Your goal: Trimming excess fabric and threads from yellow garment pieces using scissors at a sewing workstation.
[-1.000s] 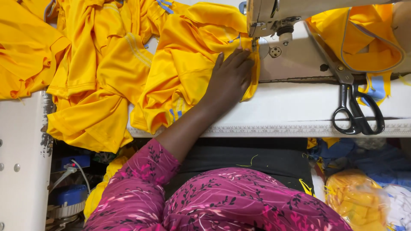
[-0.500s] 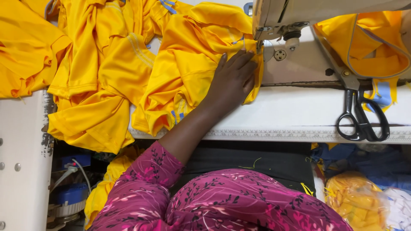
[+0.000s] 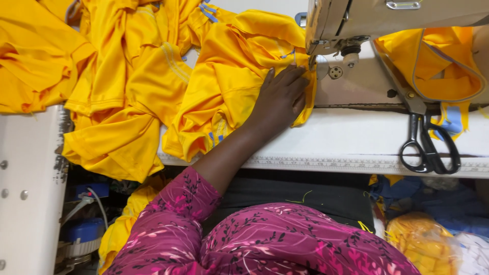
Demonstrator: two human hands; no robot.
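The person's left hand (image 3: 279,99) lies palm down on a bright yellow knit garment with pale blue trim (image 3: 229,81), fingers (image 3: 290,76) extended and held close together, pressing the cloth flat rather than gripping it; nothing is enclosed in the hand. The fingertips point toward the needle area of the cream-coloured industrial sewing machine (image 3: 387,20), which stands at the far edge of the white work table (image 3: 351,137), right of centre. The garment under the hand is bunched in folds, its nearest fold hanging slightly over the table's near edge, and its far end reaches the machine's presser foot; whether the needle is in the cloth cannot be told. To the left, a loose heap of further yellow garments (image 3: 102,76) covers the far left corner and spills over the near edge. A pair of black-handled steel scissors (image 3: 425,137) lies toward the right end of the table, handles at the near edge, well apart from the hand. Another yellow piece with grey binding (image 3: 433,61) sits behind the scissors, beside the machine. A printed measuring strip (image 3: 331,163) runs along the near edge. The left arm wears a magenta patterned sleeve (image 3: 173,214). The right hand is not visible.
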